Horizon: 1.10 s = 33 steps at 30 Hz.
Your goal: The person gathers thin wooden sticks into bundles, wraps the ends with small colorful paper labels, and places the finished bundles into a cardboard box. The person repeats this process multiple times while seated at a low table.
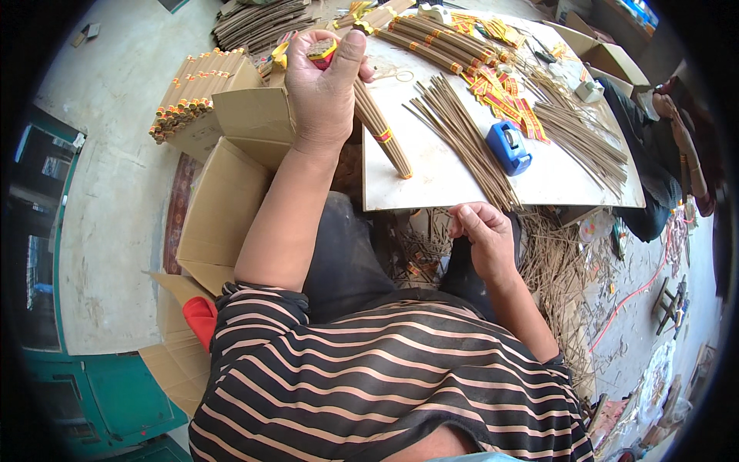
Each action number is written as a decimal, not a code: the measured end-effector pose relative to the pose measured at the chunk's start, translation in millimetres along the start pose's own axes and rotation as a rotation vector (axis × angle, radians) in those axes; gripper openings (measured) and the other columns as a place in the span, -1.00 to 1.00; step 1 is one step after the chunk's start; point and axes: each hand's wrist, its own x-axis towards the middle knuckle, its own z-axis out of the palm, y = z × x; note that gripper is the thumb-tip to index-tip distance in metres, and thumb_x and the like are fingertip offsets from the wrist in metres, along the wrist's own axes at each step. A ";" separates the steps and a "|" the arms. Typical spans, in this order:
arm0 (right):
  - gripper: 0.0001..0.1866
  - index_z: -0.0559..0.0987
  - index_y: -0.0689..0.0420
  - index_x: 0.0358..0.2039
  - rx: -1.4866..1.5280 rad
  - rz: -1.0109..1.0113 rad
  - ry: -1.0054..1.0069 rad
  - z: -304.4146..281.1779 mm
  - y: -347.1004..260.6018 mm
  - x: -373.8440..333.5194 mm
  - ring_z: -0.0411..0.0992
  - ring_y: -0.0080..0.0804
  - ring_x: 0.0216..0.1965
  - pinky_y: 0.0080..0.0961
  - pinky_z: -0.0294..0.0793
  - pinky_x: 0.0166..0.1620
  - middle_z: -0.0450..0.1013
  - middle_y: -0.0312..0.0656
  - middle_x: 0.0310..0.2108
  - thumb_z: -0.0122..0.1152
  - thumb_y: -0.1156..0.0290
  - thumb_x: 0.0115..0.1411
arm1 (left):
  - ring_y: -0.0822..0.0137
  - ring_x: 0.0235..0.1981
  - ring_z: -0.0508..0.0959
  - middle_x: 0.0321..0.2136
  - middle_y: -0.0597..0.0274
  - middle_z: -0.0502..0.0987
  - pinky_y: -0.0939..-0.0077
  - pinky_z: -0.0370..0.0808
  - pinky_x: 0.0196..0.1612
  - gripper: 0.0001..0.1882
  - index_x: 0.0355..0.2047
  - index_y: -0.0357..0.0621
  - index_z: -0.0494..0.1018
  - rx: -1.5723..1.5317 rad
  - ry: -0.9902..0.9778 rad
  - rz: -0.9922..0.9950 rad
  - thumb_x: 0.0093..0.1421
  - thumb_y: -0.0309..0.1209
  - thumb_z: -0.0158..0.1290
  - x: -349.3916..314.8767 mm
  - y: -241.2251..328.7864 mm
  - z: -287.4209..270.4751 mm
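My left hand (327, 96) is raised over the table's left side, its fingers wrapped round a bundle of incense sticks (374, 119). Red and yellow bands go round the bundle, and its lower end slants down to the white tabletop. At the front edge of the table, my right hand (486, 239) has its fingers curled together; what they hold, if anything, is hidden. Loose incense sticks (462, 138) lie just beyond it. A blue tape dispenser (508, 148) stands to their right, near scattered red and yellow paper bands (508, 100).
Banded bundles (431, 42) lie at the back of the white table (392, 196). An open cardboard box (223, 200) stands at my left, with more bundles stacked on a carton (204, 81) beyond. Another person (643, 146) sits at the right. Stick scraps (566, 269) litter the floor.
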 end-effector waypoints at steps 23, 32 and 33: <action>-0.63 0.38 0.23 -0.20 -0.330 0.243 -0.407 29.2 -3.8 12.0 0.35 -0.55 -0.46 -0.59 0.36 -0.36 0.38 -0.32 -0.46 0.24 0.28 0.08 | 0.46 -0.72 0.37 -0.64 0.21 0.36 0.60 0.40 -0.65 -0.50 0.01 -0.33 0.10 -0.184 0.051 -0.243 0.10 -0.49 0.02 14.3 18.6 5.9; -0.75 0.31 0.23 -0.39 -0.618 0.056 -0.240 40.7 -1.9 1.0 0.36 -0.34 -0.67 -0.39 0.38 -0.53 0.34 -0.20 -0.66 0.11 0.33 0.12 | 0.39 -0.56 0.48 -0.54 0.12 0.42 0.51 0.52 -0.48 -0.12 0.18 -0.36 -0.27 -0.151 0.106 -0.093 0.12 -0.30 0.10 12.6 2.6 -0.3; -0.84 0.32 0.18 -0.46 -0.324 0.292 -0.298 47.8 -20.1 -4.9 0.27 -0.50 -0.74 -0.55 0.29 -0.65 0.27 -0.29 -0.70 0.09 0.41 0.12 | 0.41 -0.42 0.49 -0.47 0.13 0.42 0.49 0.51 -0.37 -0.14 0.17 -0.32 -0.23 -0.133 0.015 -0.161 0.14 -0.12 0.06 6.8 18.0 -3.0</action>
